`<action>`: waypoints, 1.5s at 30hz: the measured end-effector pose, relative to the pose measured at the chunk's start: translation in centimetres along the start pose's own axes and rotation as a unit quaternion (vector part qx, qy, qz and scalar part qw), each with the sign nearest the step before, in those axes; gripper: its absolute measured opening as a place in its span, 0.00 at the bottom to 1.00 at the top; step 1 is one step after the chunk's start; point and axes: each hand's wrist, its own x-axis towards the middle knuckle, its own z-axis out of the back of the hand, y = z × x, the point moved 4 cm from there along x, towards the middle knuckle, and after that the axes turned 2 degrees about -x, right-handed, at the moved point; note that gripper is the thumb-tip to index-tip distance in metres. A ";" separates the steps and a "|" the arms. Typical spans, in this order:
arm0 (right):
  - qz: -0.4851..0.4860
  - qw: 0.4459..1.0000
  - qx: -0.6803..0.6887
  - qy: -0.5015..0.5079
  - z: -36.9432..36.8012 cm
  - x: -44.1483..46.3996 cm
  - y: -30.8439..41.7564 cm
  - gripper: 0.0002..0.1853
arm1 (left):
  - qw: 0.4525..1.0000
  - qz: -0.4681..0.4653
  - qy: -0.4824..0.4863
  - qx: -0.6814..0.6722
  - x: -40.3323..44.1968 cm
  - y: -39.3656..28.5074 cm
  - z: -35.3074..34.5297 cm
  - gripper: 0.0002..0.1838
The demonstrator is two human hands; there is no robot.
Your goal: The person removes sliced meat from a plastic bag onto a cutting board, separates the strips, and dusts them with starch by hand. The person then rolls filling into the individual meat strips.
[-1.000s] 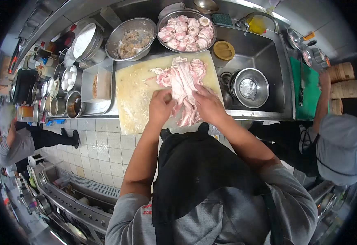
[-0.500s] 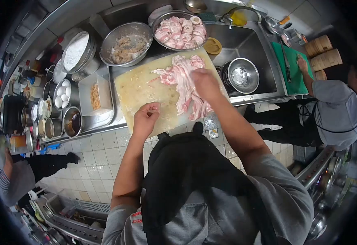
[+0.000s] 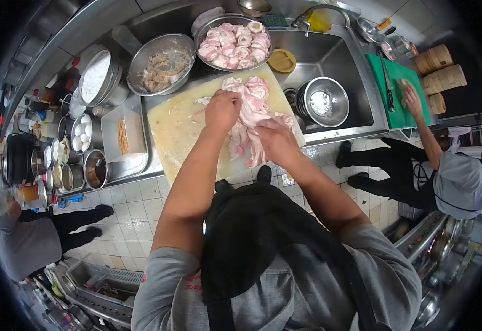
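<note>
A pile of thin raw pork belly slices lies across the right half of a pale cutting board. My left hand is closed at the pile's upper left edge, its fingertips at a slice and partly hidden. Lower on the right side, my right hand presses its bent fingers into the slices and grips them. Behind the board, a colander of rolled pork slices stands beside a metal bowl of minced filling.
Right of the board is a sink with stacked metal bowls. Beyond it, a co-worker's hand is over a green board with a knife. Left stand a bin of sticks and a bowl of eggs.
My left hand has moved up and right from the bare board to the pile. My right hand has come down onto the slices. The view has shifted slightly.
</note>
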 end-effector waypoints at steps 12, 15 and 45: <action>-0.065 0.998 0.000 -0.005 0.6 5.2 -3.4 0.09 | 0.999 0.033 -0.022 -0.011 -0.4 1.5 -0.3 0.10; -0.097 0.983 -0.122 0.092 -2.2 6.6 -3.8 0.11 | 0.999 0.028 -0.029 0.018 -0.7 0.9 -0.1 0.10; -0.090 0.983 0.113 0.117 -1.2 5.6 -5.2 0.07 | 0.970 0.209 0.103 -0.064 -0.5 -0.8 -2.6 0.15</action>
